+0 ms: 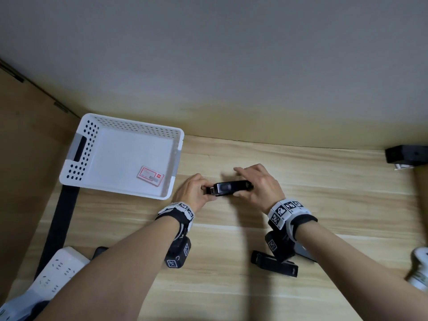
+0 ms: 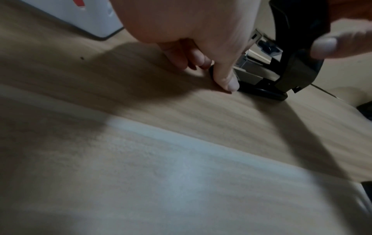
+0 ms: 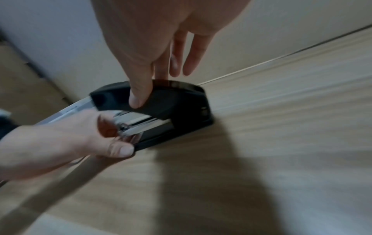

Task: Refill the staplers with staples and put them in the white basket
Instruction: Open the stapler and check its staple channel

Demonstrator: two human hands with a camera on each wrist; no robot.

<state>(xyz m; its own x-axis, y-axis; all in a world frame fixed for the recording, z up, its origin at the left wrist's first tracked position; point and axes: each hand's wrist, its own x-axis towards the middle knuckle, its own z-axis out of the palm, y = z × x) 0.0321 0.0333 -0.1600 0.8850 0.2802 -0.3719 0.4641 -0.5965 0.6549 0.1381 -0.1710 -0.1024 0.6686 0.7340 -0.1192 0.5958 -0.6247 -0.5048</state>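
Note:
A black stapler [image 1: 229,188] sits on the wooden table just right of the white basket [image 1: 76,179]. My left hand [image 1: 205,192] pinches its front end, fingertips [image 2: 229,82] down at the base and the metal magazine [image 3: 141,125]. From the other side my right hand [image 1: 238,181] grips the black top cover [image 3: 171,101], thumb [image 3: 138,95] on the near side. The cover is lifted off the magazine. A small red and white box [image 1: 151,175] lies in the basket. A second black stapler [image 1: 274,262] lies below my right wrist.
The basket corner [image 2: 90,20] is close to my left hand. A white power strip [image 1: 58,267] lies at the front left beside a black strip [image 1: 60,225]. A black box [image 1: 405,155] stands at the far right against the wall. A white object [image 1: 419,265] sits at the right edge.

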